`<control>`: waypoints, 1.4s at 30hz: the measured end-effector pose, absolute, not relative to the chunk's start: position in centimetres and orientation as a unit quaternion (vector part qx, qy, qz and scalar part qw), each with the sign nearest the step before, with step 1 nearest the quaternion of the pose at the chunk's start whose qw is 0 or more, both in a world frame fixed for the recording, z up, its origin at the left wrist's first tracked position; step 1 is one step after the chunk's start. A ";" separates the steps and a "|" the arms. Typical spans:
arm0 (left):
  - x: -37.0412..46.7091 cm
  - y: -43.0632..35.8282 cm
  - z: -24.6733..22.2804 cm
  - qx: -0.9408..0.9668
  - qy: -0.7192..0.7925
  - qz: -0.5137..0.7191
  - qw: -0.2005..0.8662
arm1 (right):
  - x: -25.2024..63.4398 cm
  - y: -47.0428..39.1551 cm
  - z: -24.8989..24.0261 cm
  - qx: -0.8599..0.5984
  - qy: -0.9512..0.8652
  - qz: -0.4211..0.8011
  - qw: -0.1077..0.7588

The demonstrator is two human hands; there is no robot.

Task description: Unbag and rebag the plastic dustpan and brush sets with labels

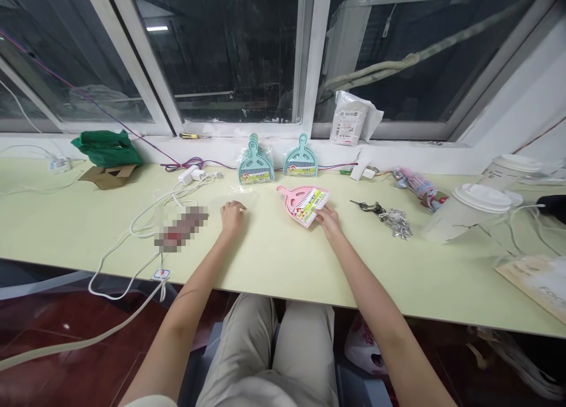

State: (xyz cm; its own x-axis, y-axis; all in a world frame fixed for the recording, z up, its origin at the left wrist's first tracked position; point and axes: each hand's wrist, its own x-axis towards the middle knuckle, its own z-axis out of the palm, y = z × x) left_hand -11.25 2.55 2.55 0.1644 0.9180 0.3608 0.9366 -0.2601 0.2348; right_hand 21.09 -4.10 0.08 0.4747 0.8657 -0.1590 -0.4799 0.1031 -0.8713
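Note:
A pink mini dustpan (302, 204) with a small brush and a yellow-green label card leans over the table. My right hand (328, 218) grips its lower right corner, fingers closed on the edge. To the left, my left hand (233, 218) rests on the tabletop with bent, slightly parted fingers and no object visible in it. Clear plastic film (236, 192) lies just beyond those fingers. Against the wall stand a stack of turquoise dustpan sets (255, 164) in clear wrapping and a single turquoise dustpan set (301, 159), both with handles up.
White cables (132, 233) and a pixelated item (181, 229) lie left of my left hand. Keys (393, 220), a folded umbrella (420, 189) and paper cups (469, 209) are on the right. A green bag (106, 148) sits on cardboard at the back left.

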 end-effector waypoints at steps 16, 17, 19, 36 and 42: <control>-6.5 1.3 2.7 -0.735 -0.653 -0.182 0.036 | 21.1 -5.7 2.8 -0.472 -0.280 0.500 0.670; -6.6 1.4 2.6 -0.742 -0.651 -0.156 0.019 | 20.6 -5.8 2.9 -0.472 -0.286 0.506 0.663; -6.5 1.4 2.2 -0.773 -0.622 -0.121 -0.004 | 19.5 -6.0 3.0 -0.471 -0.297 0.516 0.651; -5.1 1.0 2.0 -0.817 -0.553 -0.160 -0.023 | 18.7 -6.1 3.1 -0.523 -0.255 0.489 0.650; -2.9 0.3 2.9 -0.842 -0.455 -0.281 -0.072 | 17.0 -6.3 2.6 -0.469 -0.290 0.521 0.652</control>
